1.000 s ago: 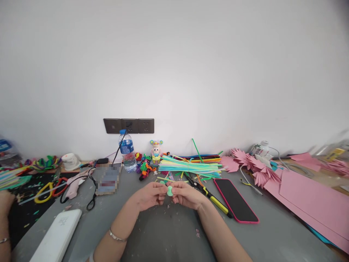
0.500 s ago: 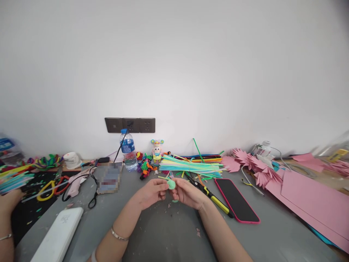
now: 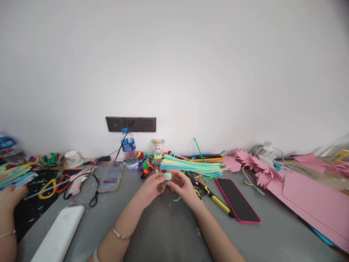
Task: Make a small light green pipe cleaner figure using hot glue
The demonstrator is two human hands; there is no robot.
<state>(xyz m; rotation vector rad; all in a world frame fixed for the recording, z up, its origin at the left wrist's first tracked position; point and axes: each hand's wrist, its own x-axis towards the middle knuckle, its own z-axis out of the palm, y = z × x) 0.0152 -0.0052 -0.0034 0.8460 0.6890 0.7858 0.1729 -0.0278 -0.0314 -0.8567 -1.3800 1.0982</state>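
A small mint-green coil (image 3: 168, 176) is pinched between the fingertips of both hands above the grey table (image 3: 160, 233). My left hand (image 3: 151, 188) grips it from the left, thumb and fingers together. From the right, my right hand (image 3: 181, 185) has its fingers bent over the coil's edge. A green strand (image 3: 177, 199) curves down below my right hand. Just behind the hands lies a bundle of pastel pipe cleaners (image 3: 192, 166).
Yellow-black pliers (image 3: 218, 201) and a pink-edged phone (image 3: 238, 201) lie at the right, pink paper (image 3: 313, 203) beyond. A bottle (image 3: 129, 149) and small figure (image 3: 157, 151) stand behind. At the left are a white power bank (image 3: 60, 233), scissors (image 3: 47, 188) and another person's hand (image 3: 12, 196).
The coil has shifted slightly left and up, and its face is turned differently. My right hand has moved left and up, its fingers now more bent. The other person's hand has moved a little right.
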